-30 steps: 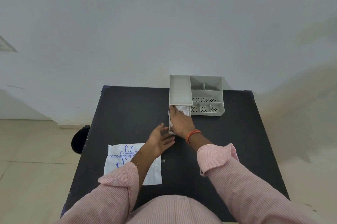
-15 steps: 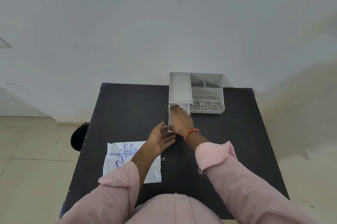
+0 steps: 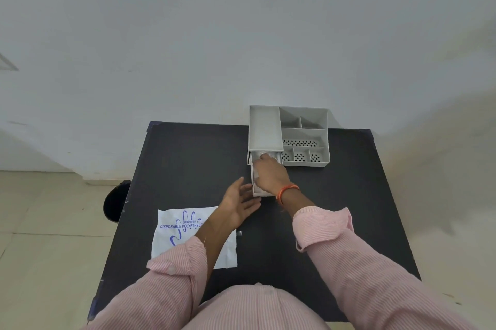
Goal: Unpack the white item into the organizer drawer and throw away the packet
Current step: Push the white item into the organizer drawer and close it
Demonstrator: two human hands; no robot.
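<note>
**Right hand in the pulled-out drawer, packet flat on the table**

Seen on a black table (image 3: 335, 209): a grey desk organizer (image 3: 304, 136) at the far edge, its drawer (image 3: 253, 191) pulled out toward the person. Right hand (image 3: 269, 175) reaching palm-down into that drawer, fingers pressed onto the white item (image 3: 257, 175) inside; firm grip or mere pressing, cannot tell. Left hand (image 3: 241, 202) spread open, empty, just beside the drawer's left wall. Empty white packet (image 3: 177, 238) printed "DISPOSABLE POLYETHYLE…", lying flat near left, partly under the left forearm.

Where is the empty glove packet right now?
In the head view, the glove packet lies flat on the black table, near its left edge, partly under the left forearm and nearer the person than the grey organizer.
</note>
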